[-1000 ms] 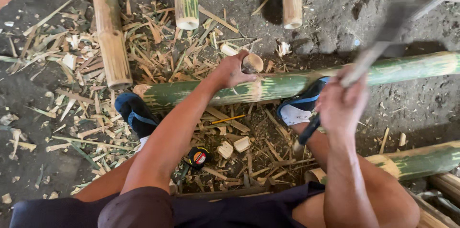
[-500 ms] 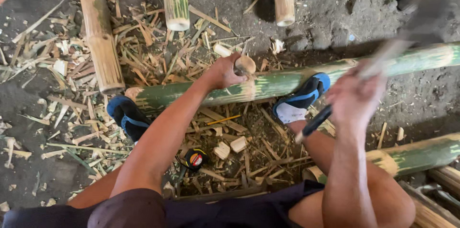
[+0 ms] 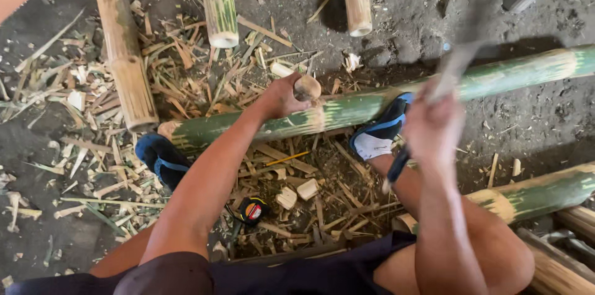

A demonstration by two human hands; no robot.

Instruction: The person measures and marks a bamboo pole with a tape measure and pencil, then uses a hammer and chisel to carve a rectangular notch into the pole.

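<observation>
Head view: your left hand (image 3: 282, 98) is closed around a short wooden peg (image 3: 307, 87), holding it upright against the top of the long green bamboo pole (image 3: 347, 109) that lies across the dirt floor (image 3: 409, 16). Your right hand (image 3: 434, 131) is fisted tight on a dark-handled striking tool (image 3: 455, 62), raised and motion-blurred, so I cannot tell its head shape.

Handling read: the pole looks stiff, hollow and fairly heavy for its length. Its waxy round skin will likely be slick and want to roll, and your right shoe (image 3: 379, 134) is braced against it, which helps. It probably splits along the grain, so grip near a node, not the open end. The peg looks light, hard and small. Hold it low on the shank, fingers (image 3: 291, 109) clear of the top face.

Around you: left shoe (image 3: 162, 158) in the shavings (image 3: 204, 78), tape measure (image 3: 253, 211) between your legs, cut blocks (image 3: 297, 193) beside it, second green pole (image 3: 533, 194) by your right knee.
</observation>
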